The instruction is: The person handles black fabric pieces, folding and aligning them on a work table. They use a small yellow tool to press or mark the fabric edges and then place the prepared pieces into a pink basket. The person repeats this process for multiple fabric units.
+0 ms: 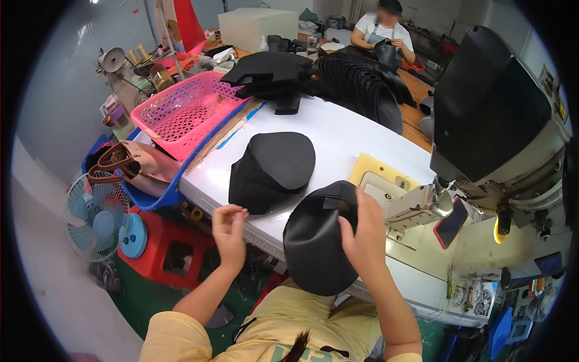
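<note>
My right hand (367, 235) grips the right edge of a black leather-like shell (316, 241), its thumb in front and fingers behind. That shell is rounded and tilted, and hangs over the table's front edge. Off to its left, my left hand (229, 236) is raised with loosely curled fingers and nothing visible in it. A second black shell (274, 166) of similar shape stands on the white table (344, 136), just beyond my left hand. Right of the held shell is a sewing machine (422, 202) with a yellow plate (386, 166) beside its bed.
Flat black pieces (268, 66) are stacked at the table's far end, near a row of curved black pieces (362, 87). A pink basket (181, 114) stands at the left, above a fan (99, 217) and a red stool (169, 253). A co-worker (386, 36) handles dark material at the back.
</note>
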`<action>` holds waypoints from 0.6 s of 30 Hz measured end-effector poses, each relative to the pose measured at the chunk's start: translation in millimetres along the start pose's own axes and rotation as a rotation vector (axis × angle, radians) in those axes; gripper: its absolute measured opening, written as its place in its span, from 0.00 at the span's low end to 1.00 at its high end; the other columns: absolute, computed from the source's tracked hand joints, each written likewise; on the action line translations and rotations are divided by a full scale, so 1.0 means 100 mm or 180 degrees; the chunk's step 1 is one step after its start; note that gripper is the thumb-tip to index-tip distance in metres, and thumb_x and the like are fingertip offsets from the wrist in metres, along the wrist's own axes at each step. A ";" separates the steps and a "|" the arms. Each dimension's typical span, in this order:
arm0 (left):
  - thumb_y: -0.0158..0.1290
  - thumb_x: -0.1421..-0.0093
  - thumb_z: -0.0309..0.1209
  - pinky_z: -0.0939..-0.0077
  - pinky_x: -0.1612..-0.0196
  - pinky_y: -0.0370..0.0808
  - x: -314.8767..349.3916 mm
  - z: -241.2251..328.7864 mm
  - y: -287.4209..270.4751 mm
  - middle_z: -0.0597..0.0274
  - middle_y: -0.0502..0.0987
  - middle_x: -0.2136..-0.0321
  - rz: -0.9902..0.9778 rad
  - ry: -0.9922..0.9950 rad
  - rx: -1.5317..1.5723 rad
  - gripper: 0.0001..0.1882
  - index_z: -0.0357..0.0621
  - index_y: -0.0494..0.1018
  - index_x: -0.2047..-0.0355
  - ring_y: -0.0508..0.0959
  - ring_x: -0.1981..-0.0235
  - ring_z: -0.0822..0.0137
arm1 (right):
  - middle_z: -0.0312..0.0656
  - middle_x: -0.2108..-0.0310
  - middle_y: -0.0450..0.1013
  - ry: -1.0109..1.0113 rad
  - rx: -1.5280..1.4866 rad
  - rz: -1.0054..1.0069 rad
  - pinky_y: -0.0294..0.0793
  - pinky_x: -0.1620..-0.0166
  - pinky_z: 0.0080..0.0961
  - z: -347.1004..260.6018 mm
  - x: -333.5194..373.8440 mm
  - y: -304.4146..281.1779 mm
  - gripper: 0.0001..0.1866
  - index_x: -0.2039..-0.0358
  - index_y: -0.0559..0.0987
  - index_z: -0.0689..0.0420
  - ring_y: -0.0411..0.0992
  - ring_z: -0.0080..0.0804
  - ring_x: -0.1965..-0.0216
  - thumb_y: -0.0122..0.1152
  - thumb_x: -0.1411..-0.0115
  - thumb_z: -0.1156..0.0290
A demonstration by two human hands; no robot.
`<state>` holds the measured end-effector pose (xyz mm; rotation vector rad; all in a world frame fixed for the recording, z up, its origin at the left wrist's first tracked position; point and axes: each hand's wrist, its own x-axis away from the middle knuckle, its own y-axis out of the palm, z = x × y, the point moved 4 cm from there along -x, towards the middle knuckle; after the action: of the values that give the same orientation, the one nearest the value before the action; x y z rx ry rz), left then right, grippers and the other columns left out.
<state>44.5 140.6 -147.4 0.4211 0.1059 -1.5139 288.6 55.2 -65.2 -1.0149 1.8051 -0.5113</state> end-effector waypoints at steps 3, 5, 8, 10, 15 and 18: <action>0.40 0.34 0.33 0.68 0.45 0.67 0.05 -0.33 -0.38 0.46 0.66 0.51 0.0322 -0.1630 0.1444 0.17 0.32 0.59 0.50 0.69 0.49 0.58 | 0.53 0.57 0.68 -0.0217 -0.0645 -0.0276 0.66 0.51 0.37 -0.22 -0.28 0.29 0.25 0.51 0.68 0.67 0.66 0.50 0.54 0.60 0.48 0.70; 0.37 0.33 0.37 0.65 0.42 0.63 -0.01 -0.41 -0.44 0.43 0.62 0.46 0.0312 -0.2484 0.2234 0.24 0.30 0.56 0.45 0.66 0.45 0.55 | 0.54 0.59 0.69 -0.0308 -0.0932 -0.0457 0.66 0.52 0.37 -0.30 -0.46 0.71 0.21 0.54 0.70 0.67 0.67 0.51 0.56 0.59 0.46 0.68; 0.35 0.33 0.40 0.63 0.42 0.62 -0.23 -0.39 -0.34 0.46 0.64 0.47 0.0102 -0.2467 0.2277 0.24 0.31 0.58 0.46 0.64 0.44 0.57 | 0.55 0.63 0.72 -0.0284 -0.0817 -0.0765 0.69 0.55 0.38 -0.45 -0.73 1.23 0.20 0.58 0.74 0.68 0.70 0.52 0.58 0.55 0.43 0.62; 0.40 0.34 0.38 0.62 0.45 0.65 -0.40 -0.55 -0.31 0.49 0.67 0.53 0.0299 -0.2385 0.2389 0.18 0.35 0.62 0.52 0.67 0.50 0.58 | 0.56 0.65 0.74 0.0153 -0.1211 -0.0986 0.71 0.57 0.37 -0.43 -0.86 1.52 0.21 0.61 0.76 0.66 0.72 0.52 0.61 0.53 0.42 0.58; 0.51 0.40 0.33 0.67 0.53 0.68 -0.59 -0.26 -0.21 0.61 0.73 0.64 0.0563 -0.2191 0.2192 0.08 0.42 0.70 0.65 0.72 0.61 0.65 | 0.43 0.77 0.74 0.0330 -0.2191 -0.1168 0.69 0.67 0.21 -0.43 -0.83 1.64 0.09 0.71 0.75 0.65 0.73 0.26 0.74 0.59 0.46 0.71; 0.51 0.40 0.33 0.69 0.56 0.65 -0.66 -0.15 -0.25 0.65 0.74 0.66 0.0249 -0.2014 0.1936 0.06 0.46 0.71 0.67 0.71 0.63 0.69 | 0.29 0.79 0.65 0.0931 -0.3120 -0.1210 0.60 0.73 0.14 -0.52 -0.74 1.56 0.04 0.74 0.72 0.61 0.62 0.13 0.77 0.57 0.45 0.76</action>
<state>18.6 207.4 -144.5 0.3958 -0.8743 -1.5191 191.0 199.0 -113.0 -2.0547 2.1655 0.0620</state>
